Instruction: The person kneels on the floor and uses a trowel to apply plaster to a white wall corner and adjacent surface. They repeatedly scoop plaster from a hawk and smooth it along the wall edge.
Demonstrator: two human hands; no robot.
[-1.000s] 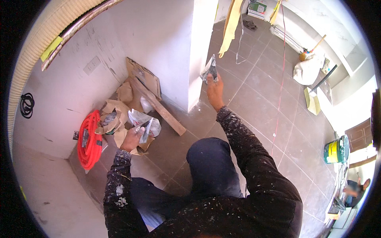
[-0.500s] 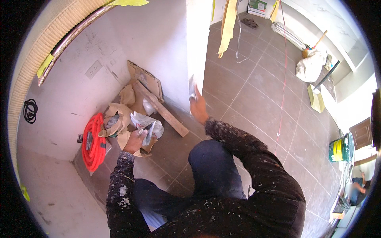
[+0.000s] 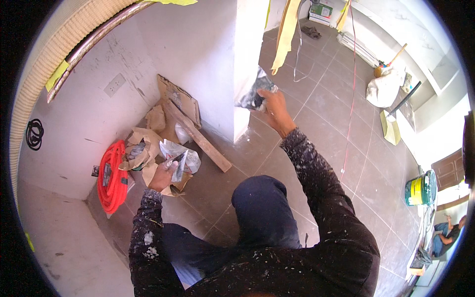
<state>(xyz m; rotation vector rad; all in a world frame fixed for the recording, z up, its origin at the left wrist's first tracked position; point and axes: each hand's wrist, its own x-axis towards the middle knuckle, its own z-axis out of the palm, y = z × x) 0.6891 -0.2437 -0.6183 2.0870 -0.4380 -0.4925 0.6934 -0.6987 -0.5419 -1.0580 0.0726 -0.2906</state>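
Observation:
My right hand (image 3: 274, 110) is closed on a flat plaster trowel (image 3: 251, 97), its face smeared grey and white. The trowel lies at the narrow end of the white wall (image 3: 241, 59), across its right-hand edge. Lower down on the left, my left hand (image 3: 162, 176) grips a putty knife (image 3: 179, 166) with a pale metal blade. Behind that blade is a crumpled white plastic bag (image 3: 192, 157) among torn brown paper (image 3: 143, 136) on the floor. Both my sleeves are black and spattered with white.
A wooden board (image 3: 200, 136) slants from the corner, by a cardboard piece (image 3: 185, 101). Coiled orange tubing (image 3: 113, 180) lies left of my left hand. On the right are a green bucket (image 3: 418, 189), a dustpan (image 3: 390, 127) and a white sack (image 3: 382, 90). A person (image 3: 445, 236) sits far right.
My right hand has moved up and to the right with the trowel, whose broad face now shows. My left hand keeps its hold on the putty knife, nearly in place.

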